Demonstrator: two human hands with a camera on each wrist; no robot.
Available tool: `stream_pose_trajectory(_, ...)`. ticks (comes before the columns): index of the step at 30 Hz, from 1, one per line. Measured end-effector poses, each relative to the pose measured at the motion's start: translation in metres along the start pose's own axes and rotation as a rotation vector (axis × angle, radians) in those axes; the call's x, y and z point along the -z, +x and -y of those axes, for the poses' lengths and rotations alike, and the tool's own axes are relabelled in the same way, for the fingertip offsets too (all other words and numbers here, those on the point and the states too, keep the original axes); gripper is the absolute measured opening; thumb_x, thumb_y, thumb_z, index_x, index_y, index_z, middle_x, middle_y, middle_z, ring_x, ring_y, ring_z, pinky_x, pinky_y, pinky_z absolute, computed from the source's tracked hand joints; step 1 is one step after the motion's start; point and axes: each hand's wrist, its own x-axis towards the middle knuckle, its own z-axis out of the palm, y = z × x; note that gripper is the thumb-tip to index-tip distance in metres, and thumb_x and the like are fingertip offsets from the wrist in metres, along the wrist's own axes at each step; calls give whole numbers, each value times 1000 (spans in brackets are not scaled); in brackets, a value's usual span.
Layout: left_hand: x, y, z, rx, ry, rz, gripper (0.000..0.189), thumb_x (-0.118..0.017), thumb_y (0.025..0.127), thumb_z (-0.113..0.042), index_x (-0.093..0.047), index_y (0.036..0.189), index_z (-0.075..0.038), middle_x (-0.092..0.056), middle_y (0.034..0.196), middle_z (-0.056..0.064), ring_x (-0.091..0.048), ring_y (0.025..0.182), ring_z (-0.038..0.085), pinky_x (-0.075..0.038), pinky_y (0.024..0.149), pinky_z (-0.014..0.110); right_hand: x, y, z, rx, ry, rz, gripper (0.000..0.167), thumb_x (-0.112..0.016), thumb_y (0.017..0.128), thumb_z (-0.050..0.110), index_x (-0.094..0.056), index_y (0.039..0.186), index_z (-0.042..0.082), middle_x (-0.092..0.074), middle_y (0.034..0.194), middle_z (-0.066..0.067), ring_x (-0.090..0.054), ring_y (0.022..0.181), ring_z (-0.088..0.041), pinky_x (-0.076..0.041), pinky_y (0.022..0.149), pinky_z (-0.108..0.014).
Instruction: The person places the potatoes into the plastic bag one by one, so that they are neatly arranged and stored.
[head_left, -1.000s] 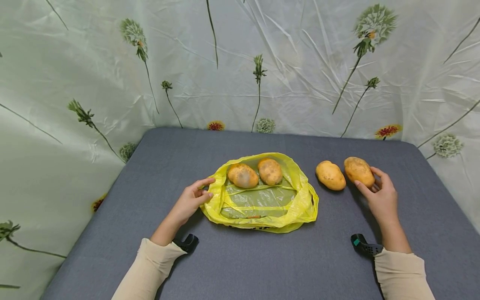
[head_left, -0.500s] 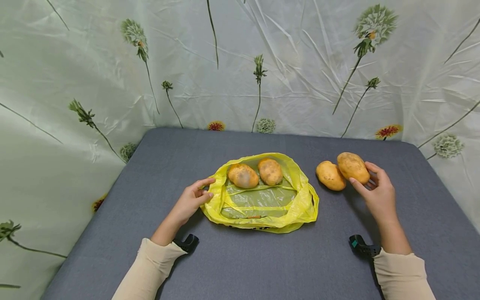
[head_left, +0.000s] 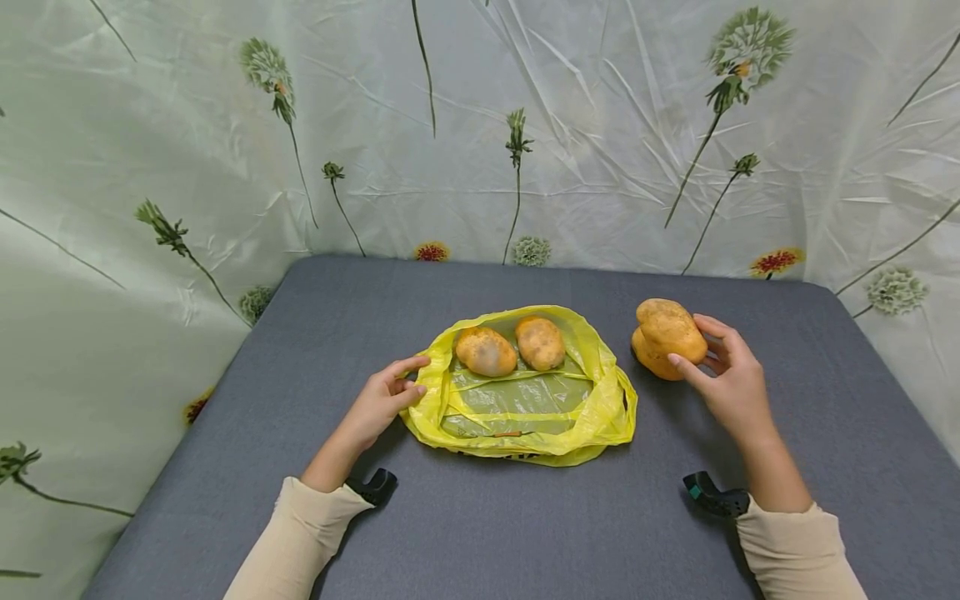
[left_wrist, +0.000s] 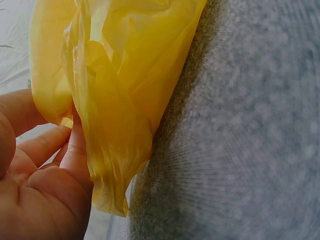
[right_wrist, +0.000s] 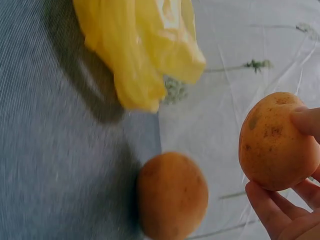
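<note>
A yellow plastic bag (head_left: 611, 412) lies with its mouth spread wide, and two potatoes, one on the left (head_left: 486, 353) and one on the right (head_left: 540, 342), rest inside it. My left hand (head_left: 377, 406) pinches the bag's left edge between thumb and fingers; the left wrist view shows the yellow film (left_wrist: 120, 95) at the fingers. To the right of the bag, my right hand (head_left: 735, 383) holds a potato (head_left: 670, 330) in the air. Below it another potato (head_left: 651, 358) lies on the table, partly hidden in the head view; in the right wrist view this potato (right_wrist: 172, 195) appears apart from the held one.
The grey cloth-covered table (head_left: 555, 533) reaches back to a pale hanging sheet (head_left: 420, 167) printed with flowers. A black wrist device sits on each arm, left (head_left: 373, 487) and right (head_left: 712, 493), close above the cloth.
My right hand has lifted its potato and carried it left, over the potato on the table. The left hand, the bag and the potatoes in it have stayed in place.
</note>
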Motion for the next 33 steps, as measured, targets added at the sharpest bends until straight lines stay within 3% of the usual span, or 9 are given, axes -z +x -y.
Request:
stream_pose_trajectory(16, 0, -1, 0, -17, 6, -2, 44, -56, 86, 1, -43, 128, 5, -49, 77, 7, -47, 66, 11, -40, 53, 21, -38, -5, 31, 172, 136, 183, 62, -70, 68, -14, -45, 124, -6, -45, 123, -19, -46, 104, 3, -41, 78, -12)
stream_pose_trajectory(21, -1, -3, -8, -13, 0, 5, 43, -54, 86, 5, -42, 127, 9, -49, 78, 8, -47, 66, 11, -40, 53, 20, -49, -9, 54, 206, 159, 250, 58, -69, 68, -16, -44, 120, -13, -45, 121, -26, -44, 104, 3, -41, 77, -12)
stream_pose_trajectory(26, -5, -8, -23, -10, 15, 7, 42, -52, 86, 7, -40, 126, 11, -48, 86, 18, -47, 68, 12, -40, 54, 20, -59, -12, 70, 211, 173, 287, 54, -70, 66, -16, -47, 115, -15, -47, 118, -26, -47, 107, -13, -43, 77, -17)
stream_pose_trajectory(30, -5, -8, -27, -1, 23, 5, 42, -52, 86, 7, -40, 127, 11, -47, 91, 24, -47, 68, 12, -40, 54, 19, -69, -15, 74, 220, 181, 323, 51, -72, 67, -13, -49, 113, -14, -49, 117, -25, -46, 108, -30, -46, 77, -23)
stream_pose_trajectory(33, -5, -8, -27, 3, 24, 7, 43, -52, 86, 7, -40, 127, 11, -48, 90, 25, -47, 67, 13, -39, 54, 20, -77, -17, 77, 223, 197, 368, 51, -72, 68, -11, -49, 114, -13, -48, 119, -25, -46, 109, -34, -47, 77, -31)
